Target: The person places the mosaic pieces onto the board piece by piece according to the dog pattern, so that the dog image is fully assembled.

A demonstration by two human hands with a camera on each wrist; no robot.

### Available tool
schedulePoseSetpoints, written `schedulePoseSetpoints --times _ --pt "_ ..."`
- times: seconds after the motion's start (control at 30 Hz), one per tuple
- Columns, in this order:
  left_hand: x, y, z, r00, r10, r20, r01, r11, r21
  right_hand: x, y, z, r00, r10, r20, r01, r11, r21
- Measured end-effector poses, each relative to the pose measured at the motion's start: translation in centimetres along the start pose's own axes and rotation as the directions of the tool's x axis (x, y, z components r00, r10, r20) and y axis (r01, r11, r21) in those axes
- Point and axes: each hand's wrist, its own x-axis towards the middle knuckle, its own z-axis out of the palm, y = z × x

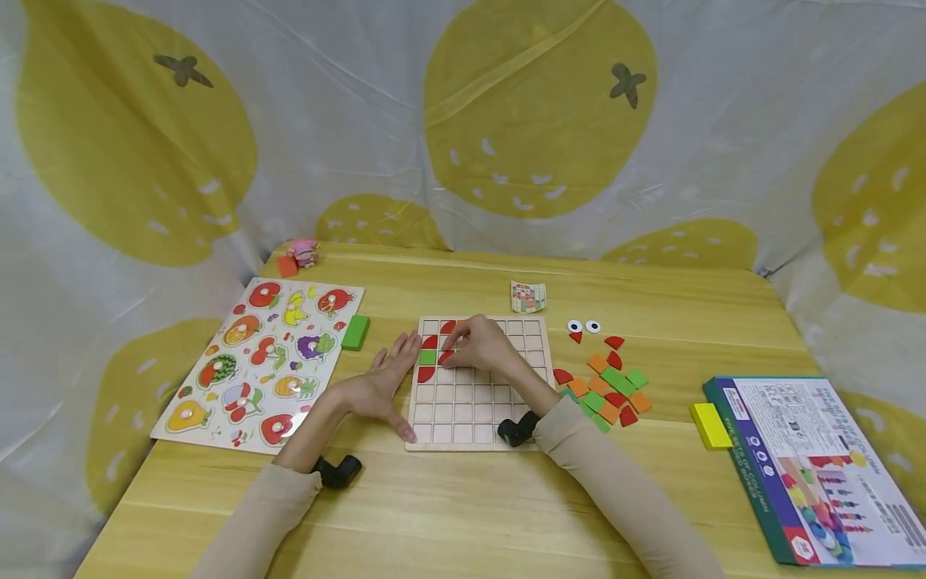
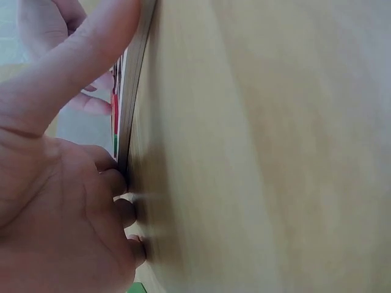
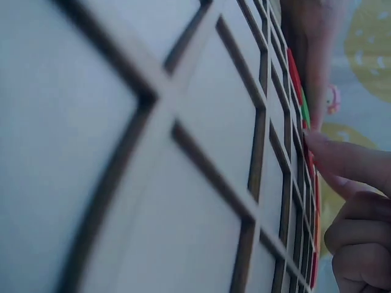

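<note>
A wooden grid board lies flat in the middle of the table. My left hand is spread along its left side, with the thumb at the near corner and the fingertips at the left edge. Over the board's upper left, my right hand pinches a red quarter-circle tile down at a cell. Left of that tile sits a green square tile, with red quarter-circle tiles above and below it. Another red tile lies in the top row; the right hand partly covers that row.
Loose red, orange and green tiles lie right of the board, below two eye discs. A small pattern card is behind the board. A fruit puzzle stands left, a box with a yellow block right.
</note>
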Motion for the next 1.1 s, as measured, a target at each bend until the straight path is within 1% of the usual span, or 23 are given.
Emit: schedulePoseSetpoints --times 0.13,0.27,0.37,0.43,0.5,0.57,0.63,0.7,0.8,0.87,0.93,1.03,1.1 --pt "-0.1 0.1 0.0 1.0 -0.007 0.004 0.007 1.0 0.005 -0.1 0.5 -0.4 1.0 -0.015 0.015 0.014 0.999 0.038" --pt "-0.2 0.1 0.0 1.0 -0.015 0.005 0.015 1.0 0.016 0.1 0.7 -0.6 0.998 -0.042 0.042 0.041 0.998 0.037" --pt "-0.1 0.1 -0.1 1.0 -0.017 0.006 0.017 1.0 0.016 0.1 0.8 -0.9 0.998 -0.029 0.063 0.027 0.999 0.033" --pt "-0.1 0.1 0.0 1.0 -0.018 0.004 0.018 1.0 0.017 -0.1 0.9 -1.3 0.996 -0.035 0.086 0.032 0.999 0.035" --pt "0.0 0.1 0.0 1.0 -0.019 0.005 0.019 1.0 0.017 -0.6 1.2 -2.2 0.993 -0.049 0.106 0.046 0.998 0.03" --pt "0.0 0.2 0.0 1.0 -0.017 0.004 0.017 1.0 0.02 -1.3 1.7 -3.3 0.992 -0.068 0.106 0.066 0.998 0.023" --pt "0.0 0.2 0.1 1.0 -0.015 0.003 0.015 1.0 0.021 -2.2 2.6 -5.0 0.995 -0.067 0.074 0.066 0.998 0.016" --pt "0.0 0.3 0.1 1.0 -0.016 0.003 0.016 1.0 0.018 -3.3 3.8 -7.1 0.999 -0.037 0.012 0.037 0.999 0.0" --pt "-0.1 0.3 0.2 1.0 -0.017 0.006 0.017 1.0 0.016 -4.9 6.1 -10.1 0.994 0.06 -0.092 -0.057 0.998 0.029" --pt "-0.1 0.4 0.1 1.0 -0.016 0.008 0.016 1.0 0.013 -5.6 7.7 -11.8 0.979 0.144 -0.147 -0.137 0.989 0.056" --pt "-0.2 0.4 0.1 1.0 -0.014 0.005 0.014 1.0 0.017 -6.1 8.9 -12.9 0.956 0.221 -0.193 -0.208 0.975 0.083" --pt "-0.2 0.4 0.1 1.0 -0.007 0.002 0.007 1.0 0.018 -6.3 10.2 -13.7 0.925 0.296 -0.238 -0.285 0.955 0.083" --pt "-0.1 0.4 0.1 1.0 -0.008 0.004 0.007 1.0 0.02 -6.3 10.7 -13.8 0.91 0.334 -0.245 -0.326 0.942 0.074"
